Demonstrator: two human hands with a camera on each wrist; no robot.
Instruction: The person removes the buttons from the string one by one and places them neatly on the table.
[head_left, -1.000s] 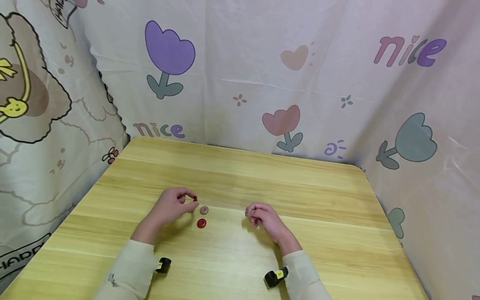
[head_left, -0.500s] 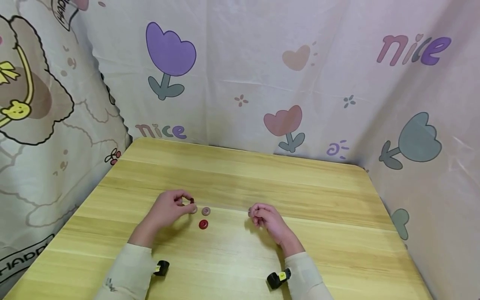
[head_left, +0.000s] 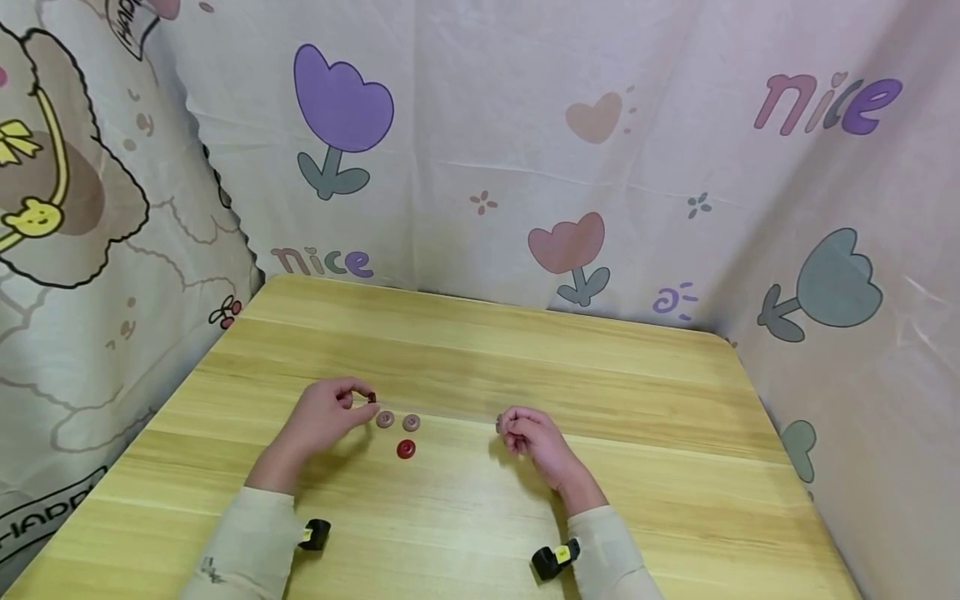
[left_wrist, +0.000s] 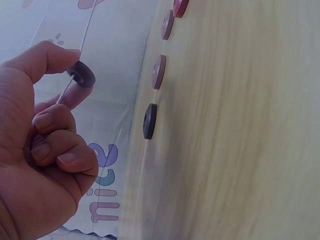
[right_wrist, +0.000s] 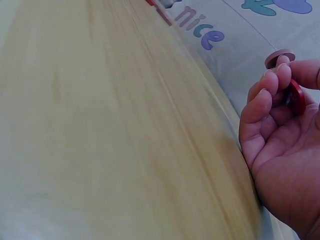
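Note:
My left hand point(head_left: 324, 417) pinches a dark button point(left_wrist: 81, 75) between thumb and index finger, above the table. A thin white thread point(left_wrist: 63, 93) shows at the button's hole and continues past it; in the head view a faint line runs toward my right hand. That right hand point(head_left: 534, 440) has curled fingers and holds a mauve button point(right_wrist: 280, 57) at the fingertips, with a red button point(right_wrist: 296, 97) beside the fingers. On the table lie two mauve buttons point(head_left: 385, 419), a red button point(head_left: 406, 449) and another dark button point(left_wrist: 150, 121), which the head view does not show.
The wooden table point(head_left: 465, 517) spreads around both hands. A printed curtain point(head_left: 465, 125) hangs along its back and sides. Black wrist cameras point(head_left: 317, 535) are strapped at both cuffs.
My left hand has drawn left with the dark button, uncovering a second mauve button on the table. The right hand has stayed nearly in place.

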